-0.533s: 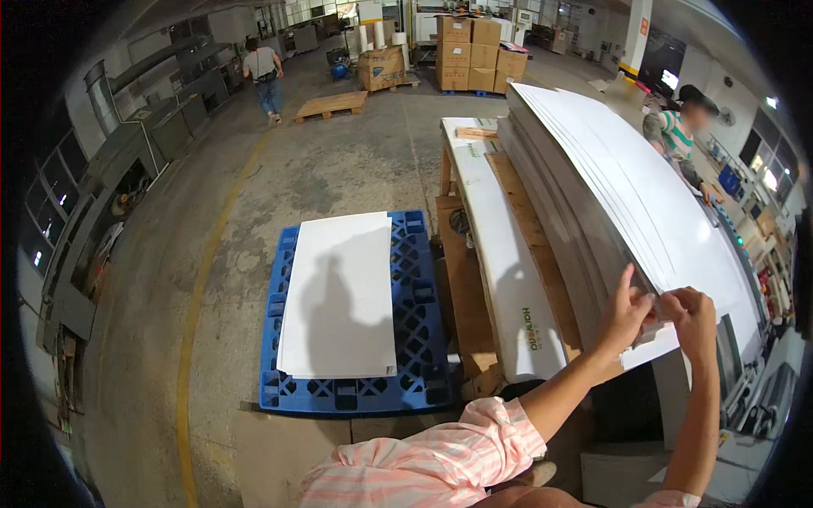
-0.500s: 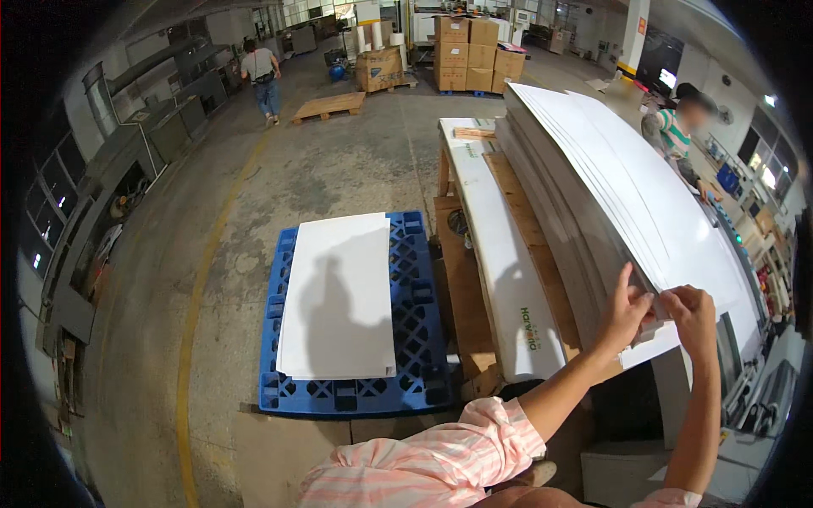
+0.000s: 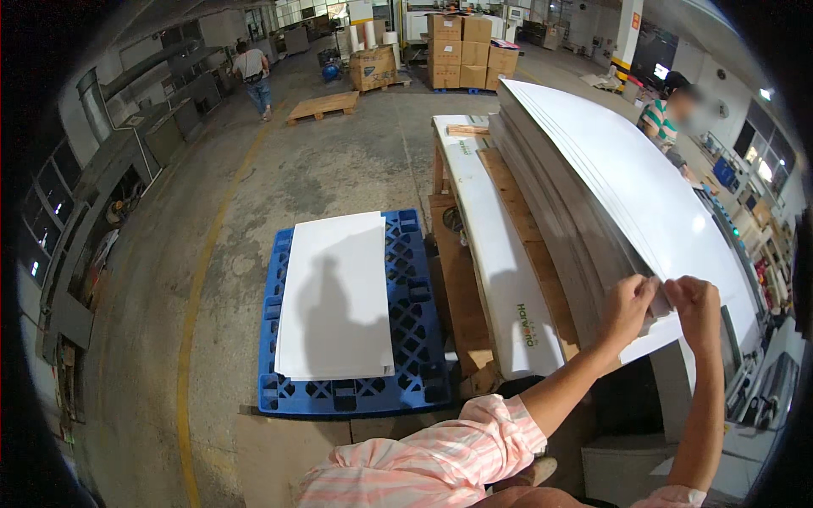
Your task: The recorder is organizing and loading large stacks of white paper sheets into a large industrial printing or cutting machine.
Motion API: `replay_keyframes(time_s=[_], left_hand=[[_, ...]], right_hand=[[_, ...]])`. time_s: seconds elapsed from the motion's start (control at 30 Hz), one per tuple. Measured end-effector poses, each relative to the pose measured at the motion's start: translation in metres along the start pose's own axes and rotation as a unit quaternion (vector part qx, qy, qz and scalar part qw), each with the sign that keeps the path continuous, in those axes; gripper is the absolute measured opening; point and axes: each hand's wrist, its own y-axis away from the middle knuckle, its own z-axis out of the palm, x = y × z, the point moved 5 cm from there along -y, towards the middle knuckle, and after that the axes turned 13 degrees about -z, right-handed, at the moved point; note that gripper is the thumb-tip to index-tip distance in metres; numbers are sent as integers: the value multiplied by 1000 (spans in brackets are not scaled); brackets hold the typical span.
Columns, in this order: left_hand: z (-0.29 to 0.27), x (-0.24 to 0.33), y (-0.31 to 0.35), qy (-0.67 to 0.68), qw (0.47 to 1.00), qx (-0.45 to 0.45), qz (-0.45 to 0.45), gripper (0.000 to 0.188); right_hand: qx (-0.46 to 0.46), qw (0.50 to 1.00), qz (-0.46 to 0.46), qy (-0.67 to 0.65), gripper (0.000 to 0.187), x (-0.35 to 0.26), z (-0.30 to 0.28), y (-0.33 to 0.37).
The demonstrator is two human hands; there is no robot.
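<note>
A tall stack of large white sheets (image 3: 593, 144) rises on my right, with grey layered edges along its left side. At its near corner my left hand (image 3: 628, 310) is closed, fingers curled on the left edge of the upper sheets. Close beside it, my right hand (image 3: 696, 311) pinches the near edge of the top sheets. The fingertips of both hands are partly hidden, so how many sheets they hold cannot be seen. On the left, a low pile of white sheets (image 3: 334, 296) lies on a blue plastic pallet (image 3: 415, 330), with my shadow across it.
A white-topped bench (image 3: 508, 296) with a wooden strip (image 3: 529, 229) runs along the stack. Beyond stand a wooden pallet (image 3: 323, 107) and stacked cartons (image 3: 461, 52). One person (image 3: 254, 76) walks at the far left; another person (image 3: 660, 118) is behind the stack.
My left hand's raised fingers have curled in against the sheet edges. The top sheets, fanned apart before, now lie closer together. The person behind the stack has shifted slightly.
</note>
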Motion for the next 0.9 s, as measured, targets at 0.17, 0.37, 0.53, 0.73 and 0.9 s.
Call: replay_keyframes(time_s=[0.17, 0.37, 0.53, 0.73, 0.9], left_hand=[[4, 0, 0, 60, 997, -52, -21, 27], [1, 2, 3, 57, 998, -32, -14, 26], [6, -5, 0, 67, 998, -19, -8, 29], [4, -5, 1, 23, 999, 13, 19, 31], [2, -5, 5, -105, 992, 43, 55, 29]], right_hand=[[21, 957, -24, -290, 21, 17, 20, 5], [-37, 927, 78, -366, 22, 10, 14, 4], [89, 983, -157, 7, 15, -1, -2, 6], [163, 932, -287, 150, 17, -34, -11, 17], [105, 984, -138, -48, 8, 9, -9, -4]])
